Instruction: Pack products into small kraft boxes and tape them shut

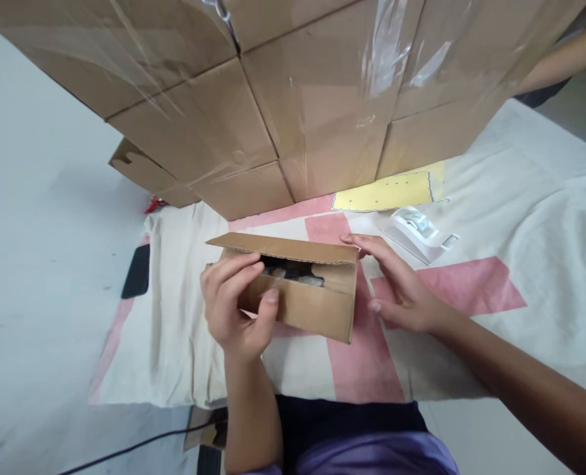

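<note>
This looks like a packing spot, in a workshop or stockroom; which of the two cannot be told. Plain brown boxes (332, 112), stacked and bound with clear tape (389, 49), fill the far side. A small box (317, 307) with its flap partly raised is at the near middle, dark inside with contents too unclear to name. A white tape dispenser (414, 231) sits to its right on the bench, which is spread with a pink-and-white cloth (184, 330). Another person's arm (564, 63) shows at far right.
</note>
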Demonstrator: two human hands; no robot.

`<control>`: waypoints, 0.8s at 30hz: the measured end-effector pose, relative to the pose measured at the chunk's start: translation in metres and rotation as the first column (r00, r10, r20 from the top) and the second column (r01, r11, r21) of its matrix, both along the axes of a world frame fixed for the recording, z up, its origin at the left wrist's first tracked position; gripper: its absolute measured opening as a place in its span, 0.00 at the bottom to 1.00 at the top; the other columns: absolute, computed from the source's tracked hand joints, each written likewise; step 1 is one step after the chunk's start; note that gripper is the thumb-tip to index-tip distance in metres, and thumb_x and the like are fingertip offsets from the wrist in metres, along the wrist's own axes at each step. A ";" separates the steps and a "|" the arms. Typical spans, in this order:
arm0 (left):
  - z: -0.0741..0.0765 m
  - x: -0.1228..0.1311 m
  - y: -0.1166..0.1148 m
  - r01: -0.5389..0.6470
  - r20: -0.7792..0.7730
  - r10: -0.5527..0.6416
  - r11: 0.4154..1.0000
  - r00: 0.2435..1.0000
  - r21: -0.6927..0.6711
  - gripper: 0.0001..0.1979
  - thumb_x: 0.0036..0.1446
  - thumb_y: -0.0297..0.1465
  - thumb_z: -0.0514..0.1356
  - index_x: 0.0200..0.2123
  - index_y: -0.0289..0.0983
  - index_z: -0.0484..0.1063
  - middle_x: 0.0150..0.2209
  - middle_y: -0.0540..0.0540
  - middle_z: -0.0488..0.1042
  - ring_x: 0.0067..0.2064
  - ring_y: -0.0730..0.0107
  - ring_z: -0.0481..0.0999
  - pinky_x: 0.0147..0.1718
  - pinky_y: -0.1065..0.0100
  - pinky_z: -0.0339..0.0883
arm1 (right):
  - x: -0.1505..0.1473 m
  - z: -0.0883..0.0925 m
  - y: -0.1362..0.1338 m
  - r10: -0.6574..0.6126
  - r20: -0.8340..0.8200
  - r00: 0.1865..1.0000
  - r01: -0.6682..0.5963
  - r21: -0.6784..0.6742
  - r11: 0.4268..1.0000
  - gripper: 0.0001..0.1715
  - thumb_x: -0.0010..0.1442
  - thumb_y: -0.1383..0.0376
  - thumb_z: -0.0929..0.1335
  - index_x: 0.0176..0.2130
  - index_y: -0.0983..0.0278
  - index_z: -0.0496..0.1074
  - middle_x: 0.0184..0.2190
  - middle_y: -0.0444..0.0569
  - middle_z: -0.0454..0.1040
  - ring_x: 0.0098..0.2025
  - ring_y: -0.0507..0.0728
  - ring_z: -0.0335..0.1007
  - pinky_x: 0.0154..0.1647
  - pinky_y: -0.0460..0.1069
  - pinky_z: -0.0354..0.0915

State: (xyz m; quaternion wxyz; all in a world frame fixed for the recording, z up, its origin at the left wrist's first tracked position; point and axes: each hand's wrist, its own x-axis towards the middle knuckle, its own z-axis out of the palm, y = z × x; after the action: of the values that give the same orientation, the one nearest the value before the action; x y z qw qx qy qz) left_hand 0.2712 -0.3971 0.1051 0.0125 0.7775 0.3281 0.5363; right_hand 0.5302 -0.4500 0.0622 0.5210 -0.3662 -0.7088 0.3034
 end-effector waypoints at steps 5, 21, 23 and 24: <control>0.002 -0.001 -0.001 -0.027 -0.070 0.026 1.000 0.997 -0.004 0.18 0.57 0.29 0.65 0.51 0.42 0.73 0.51 0.42 0.77 0.53 0.56 0.75 0.53 0.51 0.68 | -0.015 0.040 -0.001 -0.059 0.198 0.978 0.022 0.184 0.983 0.33 0.65 0.50 0.68 0.65 0.55 0.64 0.61 0.53 0.72 0.66 0.70 0.61 0.66 0.67 0.57; -0.007 0.003 0.002 0.057 0.032 -0.061 0.992 0.998 0.115 0.12 0.54 0.18 0.65 0.38 0.40 0.74 0.35 0.49 0.80 0.36 0.67 0.78 0.38 0.61 0.72 | -0.033 0.015 0.003 -0.159 0.203 0.966 0.063 0.415 0.907 0.21 0.64 0.59 0.66 0.54 0.59 0.74 0.53 0.56 0.77 0.61 0.70 0.67 0.58 0.68 0.63; -0.005 0.003 0.001 0.057 0.026 -0.059 0.994 0.998 0.089 0.13 0.53 0.18 0.66 0.38 0.40 0.75 0.35 0.49 0.80 0.37 0.67 0.78 0.38 0.61 0.72 | -0.033 0.014 0.004 -0.159 0.200 0.967 0.066 0.402 0.913 0.20 0.64 0.59 0.66 0.53 0.59 0.75 0.52 0.55 0.77 0.61 0.70 0.68 0.58 0.68 0.63; -0.004 0.002 0.000 0.056 0.019 -0.057 0.996 0.998 0.075 0.13 0.53 0.18 0.66 0.38 0.40 0.75 0.36 0.48 0.80 0.37 0.67 0.77 0.39 0.61 0.72 | -0.033 0.014 0.004 -0.158 0.198 0.967 0.068 0.396 0.916 0.19 0.64 0.59 0.66 0.53 0.59 0.75 0.52 0.55 0.77 0.61 0.70 0.68 0.57 0.68 0.63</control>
State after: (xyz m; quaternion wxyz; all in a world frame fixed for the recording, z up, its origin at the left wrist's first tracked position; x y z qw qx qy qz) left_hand 0.2734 -0.3969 0.1011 0.0022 0.7806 0.2857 0.5559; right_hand 0.4969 -0.4463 0.0762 0.5156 -0.3291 -0.7867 0.0835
